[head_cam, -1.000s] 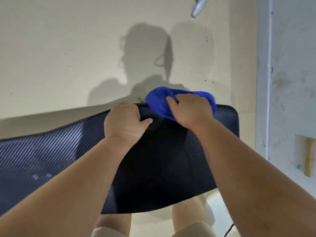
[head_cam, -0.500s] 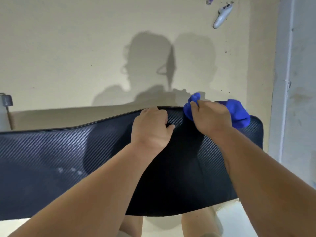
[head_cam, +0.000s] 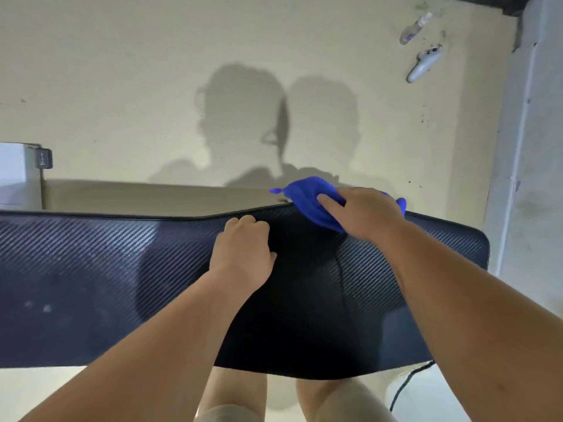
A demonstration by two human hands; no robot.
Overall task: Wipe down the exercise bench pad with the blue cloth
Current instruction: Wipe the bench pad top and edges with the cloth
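The exercise bench pad [head_cam: 91, 269] is black with a carbon-weave pattern and stretches across the view from left to right. A bunched blue cloth [head_cam: 307, 199] lies over its far edge, right of centre. My right hand [head_cam: 362, 213] presses down on the cloth and grips it, covering much of it. My left hand [head_cam: 243, 254] rests curled on the pad just left of the cloth, fingers folded near the far edge, nothing in it.
Beige floor lies beyond the pad, with my shadow on it. A small spray bottle [head_cam: 416, 27] and a white controller [head_cam: 425, 65] lie on the floor at far right. A white box [head_cam: 15, 175] stands at far left. A black cable [head_cam: 408, 382] runs near my right leg.
My right hand slid the cloth out towards the pad's right end, then back left along the far edge. My left hand stayed planted on the pad; the camera view shifted.
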